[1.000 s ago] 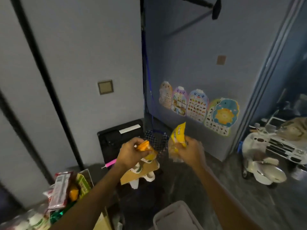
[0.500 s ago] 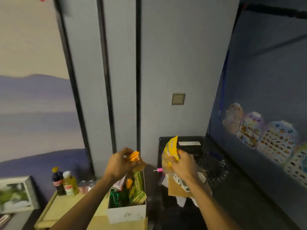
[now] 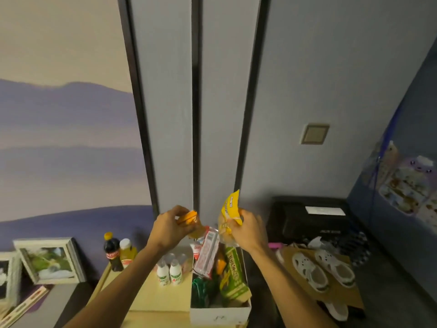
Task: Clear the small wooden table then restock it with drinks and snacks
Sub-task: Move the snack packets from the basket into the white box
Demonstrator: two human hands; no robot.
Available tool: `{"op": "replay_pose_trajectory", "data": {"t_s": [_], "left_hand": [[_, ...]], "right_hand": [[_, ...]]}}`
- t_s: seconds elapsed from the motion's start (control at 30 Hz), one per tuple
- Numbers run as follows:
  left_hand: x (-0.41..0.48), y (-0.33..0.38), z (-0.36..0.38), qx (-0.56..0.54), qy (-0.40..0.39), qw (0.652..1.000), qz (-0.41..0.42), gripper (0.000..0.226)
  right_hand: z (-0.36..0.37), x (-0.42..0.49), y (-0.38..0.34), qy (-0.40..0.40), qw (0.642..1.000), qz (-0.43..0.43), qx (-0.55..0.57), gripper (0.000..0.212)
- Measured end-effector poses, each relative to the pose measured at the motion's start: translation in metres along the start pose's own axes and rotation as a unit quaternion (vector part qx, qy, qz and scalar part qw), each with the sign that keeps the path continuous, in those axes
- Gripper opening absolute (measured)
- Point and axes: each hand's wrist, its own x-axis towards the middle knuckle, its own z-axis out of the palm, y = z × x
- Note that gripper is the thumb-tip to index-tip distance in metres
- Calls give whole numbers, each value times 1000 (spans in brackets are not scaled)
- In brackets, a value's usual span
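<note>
Head camera, looking down along both forearms toward a wall. The left hand (image 3: 169, 229) curls its fingers around an orange snack packet (image 3: 189, 217). Just beside it, the right hand (image 3: 248, 229) pinches a yellow snack bag (image 3: 230, 207) by its top, with the clear lower part hanging down. Both are held in the air above an open white box (image 3: 220, 314) crammed with snacks, among them a green packet (image 3: 235, 268) and a red and white packet (image 3: 207, 252).

The small wooden table (image 3: 151, 297) sits low against the wall, left of the box and touching it. At the table's back corner a cola bottle (image 3: 113, 252) stands upright beside an orange drink bottle (image 3: 127, 252). Small white drink bottles (image 3: 170, 273) cluster near the box. A picture frame (image 3: 49, 260) leans at far left. On the right, white shoes (image 3: 324, 268) lie on cardboard.
</note>
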Motion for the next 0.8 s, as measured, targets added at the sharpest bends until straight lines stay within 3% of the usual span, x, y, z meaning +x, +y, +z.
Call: {"op": "replay_pose_trajectory", "data": {"t_s": [0.37,0.5,0.6,0.67,0.8], "left_hand": [[30,-58,77,2,-64,992,-106,55],[24,-88,129,28,-115,984,-130,59],[9,-107,170,31,-172,970,-169,62],[-4,-118,190,42,-206,961,-178,58],[-25,-141,213,52,-233,952,-190,45]], "right_hand": [[97,28,57,-98,993,60,-35,19],[126,9,93,-128,987,98,-29,16],[139,-18,124,-186,975,120,13,26],[145,-37,145,-228,964,136,22,33],[159,-62,170,-280,950,137,19,21]]}}
